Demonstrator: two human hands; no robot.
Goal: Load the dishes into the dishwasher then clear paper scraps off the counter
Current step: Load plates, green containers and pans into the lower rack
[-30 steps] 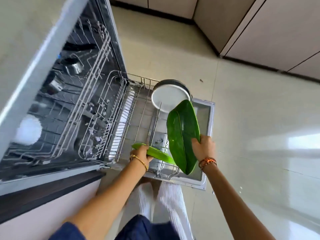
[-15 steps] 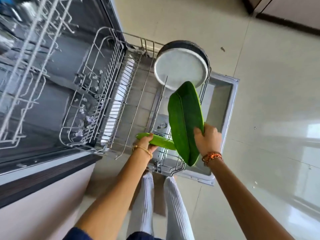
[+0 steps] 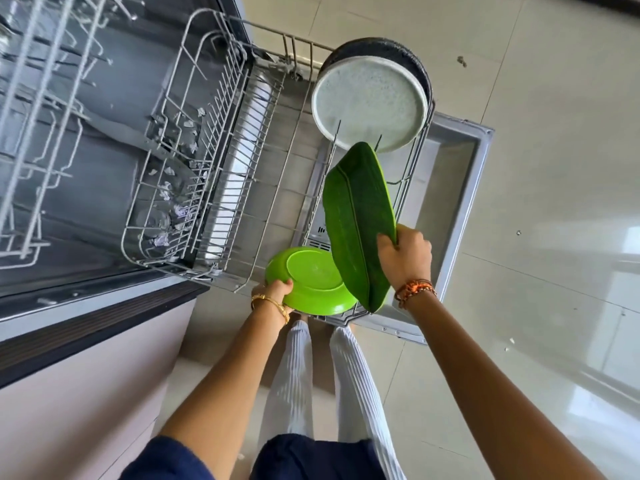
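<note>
While the dishwasher's lower rack (image 3: 221, 174) stands pulled out over the open door (image 3: 457, 174), the left hand (image 3: 277, 292) grips the near left rim of a round lime-green plate (image 3: 311, 282), fingers curled over its edge and the plate's underside tilted up just above the rack's near end. Beyond it a pale round plate (image 3: 369, 102) stands upright in the rack's far corner. To the right, the right hand (image 3: 407, 258) clasps a dark green leaf-shaped plate (image 3: 358, 220) by its right edge, fingertips (image 3: 386, 240) pressed on its face, held on edge overlapping the lime plate.
</note>
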